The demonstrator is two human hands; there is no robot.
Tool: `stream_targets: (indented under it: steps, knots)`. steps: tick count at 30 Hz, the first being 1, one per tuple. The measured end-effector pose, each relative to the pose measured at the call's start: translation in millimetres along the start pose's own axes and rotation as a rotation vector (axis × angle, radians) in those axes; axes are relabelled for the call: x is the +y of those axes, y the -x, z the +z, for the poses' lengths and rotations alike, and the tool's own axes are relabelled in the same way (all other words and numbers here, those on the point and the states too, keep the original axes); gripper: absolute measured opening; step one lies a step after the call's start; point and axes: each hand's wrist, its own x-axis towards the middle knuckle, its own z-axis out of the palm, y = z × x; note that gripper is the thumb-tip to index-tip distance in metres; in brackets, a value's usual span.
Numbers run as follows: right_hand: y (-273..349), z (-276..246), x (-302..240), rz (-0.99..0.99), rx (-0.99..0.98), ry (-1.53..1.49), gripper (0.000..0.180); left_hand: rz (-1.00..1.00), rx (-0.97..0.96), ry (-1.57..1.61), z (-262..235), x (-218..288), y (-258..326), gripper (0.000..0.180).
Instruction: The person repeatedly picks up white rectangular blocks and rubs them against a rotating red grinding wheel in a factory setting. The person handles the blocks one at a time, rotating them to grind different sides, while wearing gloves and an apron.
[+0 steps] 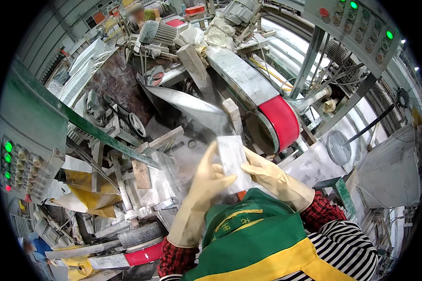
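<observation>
A pale, flat rectangular block [233, 160] stands tilted in front of my apron, held between both hands. My left hand [204, 180], in a cream rubber glove, grips its left side, with the thumb near the lower edge and some fingers behind it. My right hand [273, 177], gloved the same way, closes on the right edge, thumb on the near face. Just beyond the block are a wooden post [233, 114] and the rounded end of a belt machine with a red guard [280, 122]. What the block is made of, I cannot tell.
Button panels with lit green lamps stand left [21, 164] and upper right [356, 28]. A curved metal sheet [187, 103] slopes beyond my hands. A second belt machine with a red guard [145, 253] lies lower left. One person [148, 14] is far back, another [39, 246] at lower left.
</observation>
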Motion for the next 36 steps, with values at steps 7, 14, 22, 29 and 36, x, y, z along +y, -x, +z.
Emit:
stream_targets:
  steps: [7,14,22,29,36]
  knots:
    - [3.5,-8.5,1.3,0.067,-0.121,-0.109,0.085,0.112,-0.066,0.038,-3.3,-15.7,-23.1,0.098]
    - [17.8,-7.5,2.1,0.142,-0.134,-0.180,0.076,0.032,0.177,-0.141,-23.1,-20.8,-51.7,0.028]
    - [11.8,-21.2,11.5,0.130,-0.100,-0.205,0.075,0.035,0.303,-0.156,-17.1,-51.4,-60.0,0.044]
    - [-0.2,-15.9,2.3,0.063,0.140,-0.160,0.070,0.007,0.209,-0.332,9.3,-68.0,-11.8,0.093]
    - [-70.4,-162.2,23.5,-0.486,0.734,0.050,0.078,-0.257,0.358,-0.199,-85.5,-105.5,55.0,0.073]
